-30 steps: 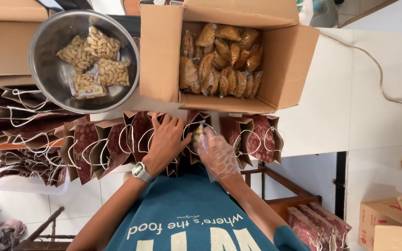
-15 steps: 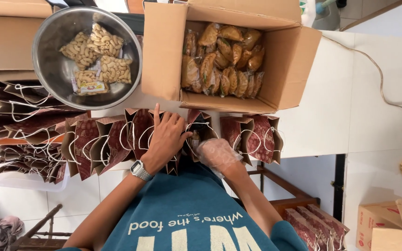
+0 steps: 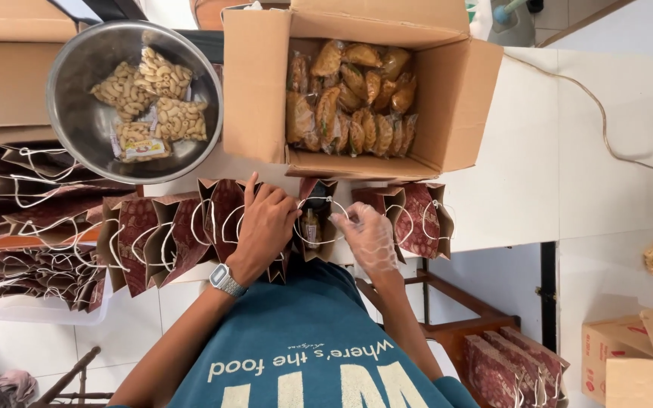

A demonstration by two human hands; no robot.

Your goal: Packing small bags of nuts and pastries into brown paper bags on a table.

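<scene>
Maroon paper bag (image 3: 317, 219) stands open between your hands. Your left hand (image 3: 266, 227) presses flat, fingers spread, on neighbouring bags (image 3: 183, 234); your gloved right hand (image 3: 368, 236) pinches its rim, tight under the cardboard box (image 3: 364, 91).

12 o'clock: the open cardboard box (image 3: 357, 98) of wrapped pastries walls off the way ahead; its front flap touches the row of bags.
10 o'clock: a steel bowl (image 3: 77, 113) of snack packets fills that corner, just beside the box.
9 o'clock: upright red paper bags (image 3: 160, 234) stand packed edge to edge, no gap between them.
Centre: the left hand (image 3: 266, 227) and gloved right hand (image 3: 368, 238) flank one open bag (image 3: 317, 219); only its mouth is passable.
2 to 3 o'clock: bare white tabletop (image 3: 523, 166), crossed by a thin cord (image 3: 606, 128).
</scene>
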